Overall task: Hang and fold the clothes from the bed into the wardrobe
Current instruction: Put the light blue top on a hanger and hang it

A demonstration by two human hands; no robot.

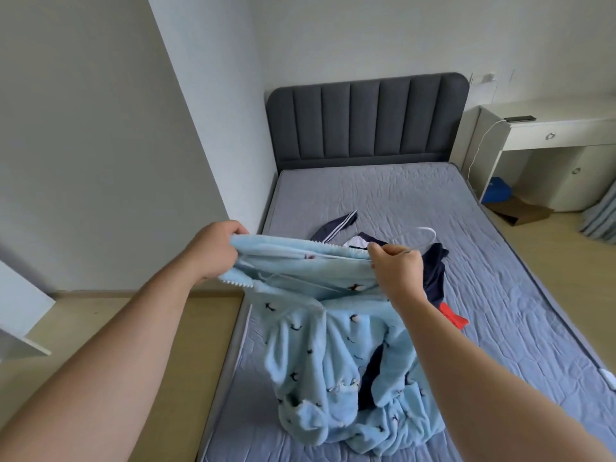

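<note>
Both my arms stretched forward, left grip (213, 251) and right grip (396, 271) raised level, each pinching the fleece (316, 345)

The light blue garment (333, 345) is made of thick fleece, fluffy and matt, with small dark figures printed on it. The hanger (423, 232) is seen as thin translucent plastic. The navy garment (435, 271) is of flatter, smoother cloth. The bed cover (383, 195) is grey quilted cloth, creased. The headboard (366, 121) is padded in dark grey matt fabric. The desk (566, 128) is finished smooth white, with 2 shiny metal knobs (550, 136).
</note>
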